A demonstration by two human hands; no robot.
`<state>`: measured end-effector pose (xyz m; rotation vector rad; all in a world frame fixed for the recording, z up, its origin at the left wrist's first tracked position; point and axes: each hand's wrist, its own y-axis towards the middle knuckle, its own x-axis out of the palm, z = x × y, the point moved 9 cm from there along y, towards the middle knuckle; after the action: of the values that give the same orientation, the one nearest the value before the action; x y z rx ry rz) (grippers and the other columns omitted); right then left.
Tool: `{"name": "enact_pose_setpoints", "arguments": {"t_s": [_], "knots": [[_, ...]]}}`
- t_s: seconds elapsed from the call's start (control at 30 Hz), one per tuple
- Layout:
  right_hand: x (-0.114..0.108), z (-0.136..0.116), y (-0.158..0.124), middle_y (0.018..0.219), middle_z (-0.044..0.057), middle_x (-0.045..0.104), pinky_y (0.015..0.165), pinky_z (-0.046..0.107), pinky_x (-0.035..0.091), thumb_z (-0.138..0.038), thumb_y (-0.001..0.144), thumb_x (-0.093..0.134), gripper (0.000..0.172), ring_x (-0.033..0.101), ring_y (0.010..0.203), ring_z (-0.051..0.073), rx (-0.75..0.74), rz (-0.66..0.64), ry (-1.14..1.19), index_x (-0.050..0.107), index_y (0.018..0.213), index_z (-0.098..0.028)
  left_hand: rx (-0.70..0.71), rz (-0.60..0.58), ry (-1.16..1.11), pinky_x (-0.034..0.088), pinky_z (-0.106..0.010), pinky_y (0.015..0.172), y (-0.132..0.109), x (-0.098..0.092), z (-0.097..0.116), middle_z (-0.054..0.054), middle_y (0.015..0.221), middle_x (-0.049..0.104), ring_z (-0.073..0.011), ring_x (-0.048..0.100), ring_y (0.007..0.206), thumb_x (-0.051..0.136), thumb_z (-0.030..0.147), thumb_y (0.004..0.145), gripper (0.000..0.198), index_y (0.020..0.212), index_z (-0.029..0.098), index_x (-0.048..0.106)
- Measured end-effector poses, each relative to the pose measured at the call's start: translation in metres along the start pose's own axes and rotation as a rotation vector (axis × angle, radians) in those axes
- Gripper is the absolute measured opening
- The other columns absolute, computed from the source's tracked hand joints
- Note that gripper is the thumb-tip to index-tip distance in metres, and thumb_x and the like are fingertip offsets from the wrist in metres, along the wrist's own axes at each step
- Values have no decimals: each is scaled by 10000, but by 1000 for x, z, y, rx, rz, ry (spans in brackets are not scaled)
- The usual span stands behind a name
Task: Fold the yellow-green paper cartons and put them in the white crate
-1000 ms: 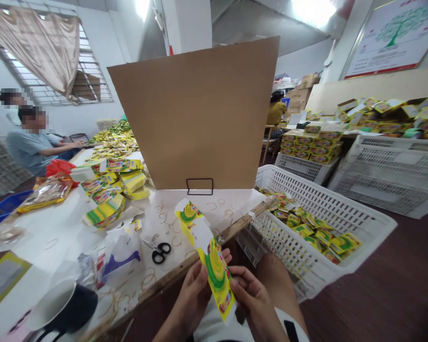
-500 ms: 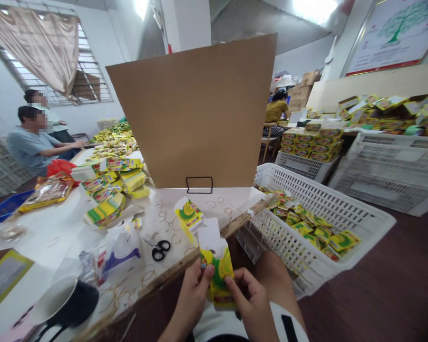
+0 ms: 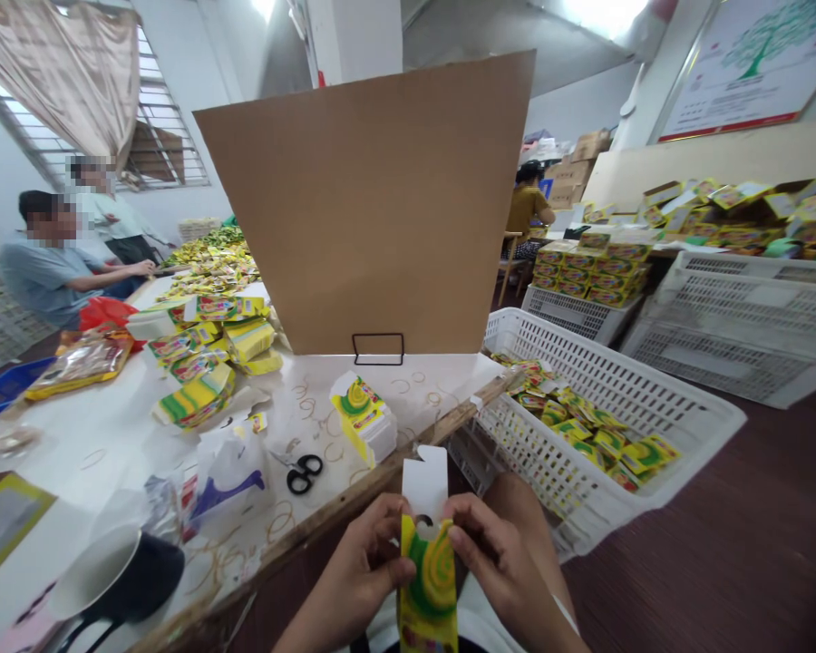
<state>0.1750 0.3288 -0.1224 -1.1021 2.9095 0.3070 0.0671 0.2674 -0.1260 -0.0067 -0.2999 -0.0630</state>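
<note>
A yellow and green carton (image 3: 427, 580) is held upright above my lap, its white top flap standing up. My left hand (image 3: 374, 562) grips its left edge near the top, thumb on the front. My right hand (image 3: 493, 549) pinches the right edge by the open top. Just beyond them, near the table edge, lies a small stack of flat cartons (image 3: 364, 413) with white flaps. Black-handled scissors (image 3: 304, 473) rest on the table to the left.
A white crate (image 3: 612, 372) of filled yellow cartons stands at the right. A large cardboard sheet (image 3: 374, 209) stands across the table (image 3: 299, 372). A dark mug (image 3: 126, 576) is at the near left. People sit and stand farther back.
The carton has come down and upright, away from the stack on the table. My right hand has moved up to its top edge. The view has shifted slightly.
</note>
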Motion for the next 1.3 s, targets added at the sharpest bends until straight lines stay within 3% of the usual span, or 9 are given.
{"name": "enact_pose_setpoints", "arguments": {"t_s": [0.1, 0.2, 0.3, 0.4, 0.57, 0.8, 1.07, 1.17, 1.3], "knots": [[-9, -2, 1, 668, 18, 570, 556, 247, 407, -372, 862, 550, 218, 514, 617, 166, -18, 69, -93, 607, 745, -197, -30, 20, 8, 464, -234, 641, 2, 0, -7, -80, 978, 657, -164, 637, 754, 721, 294, 750, 471, 1131, 219, 455], [-16, 4, 2, 775, 38, 637, 622, 262, 472, -350, 854, 575, 164, 580, 684, 185, -15, 165, -41, 620, 947, -223, -59, 25, 33, 489, -276, 665, 5, 0, -10, -106, 1009, 656, -191, 659, 754, 715, 303, 757, 791, 1382, 255, 235], [-25, 3, 2, 962, 80, 675, 771, 320, 514, -335, 859, 571, 284, 634, 861, 221, -50, 238, -42, 601, 1128, -251, -39, -6, 77, 499, -301, 714, 8, 2, -9, -128, 1050, 647, -228, 655, 846, 696, 319, 768, 647, 1326, 207, 387], [-27, -13, 2, 1023, 106, 658, 861, 362, 491, -367, 888, 504, 266, 607, 988, 252, -168, 182, -186, 717, 964, -227, 29, 83, 181, 492, -299, 760, 10, -7, -4, -108, 1052, 651, -210, 632, 877, 657, 290, 799, 456, 1218, 188, 509], [-21, -2, 4, 659, -4, 606, 549, 249, 459, -387, 843, 569, 380, 568, 591, 158, 81, 74, -283, 594, 1171, -197, 59, 189, 393, 497, -308, 801, 12, -13, -2, -79, 1026, 663, -172, 616, 802, 601, 207, 817, 426, 1238, 200, 530], [-10, 6, 4, 647, -22, 649, 564, 238, 410, -359, 819, 548, 432, 558, 577, 152, 229, 37, -244, 438, 1195, -179, 76, 107, 379, 462, -352, 944, 13, 0, 1, -110, 1260, 577, -229, 581, 1087, 555, 152, 838, 470, 1297, 223, 482], [-11, 19, 7, 603, -6, 662, 515, 262, 406, -293, 809, 529, 354, 577, 513, 180, 185, 153, -367, 500, 1142, -177, 75, 75, 307, 410, -393, 996, 17, 5, 1, -112, 1281, 567, -248, 556, 1140, 574, 161, 837, 462, 1285, 230, 484], [-13, 3, 9, 613, 7, 663, 535, 259, 455, -312, 854, 498, 364, 608, 555, 181, 82, 131, -330, 558, 1188, -180, 62, 80, 195, 462, -367, 903, 19, 2, 0, -122, 1182, 629, -252, 603, 1057, 620, 180, 806, 455, 1244, 203, 499], [-24, -21, 10, 818, 68, 713, 669, 271, 522, -311, 859, 519, 278, 659, 768, 201, -49, 173, -332, 728, 1016, -216, 25, 65, 132, 509, -322, 755, 21, 4, -3, -119, 1026, 691, -240, 662, 886, 676, 226, 764, 458, 1190, 165, 521]]}}
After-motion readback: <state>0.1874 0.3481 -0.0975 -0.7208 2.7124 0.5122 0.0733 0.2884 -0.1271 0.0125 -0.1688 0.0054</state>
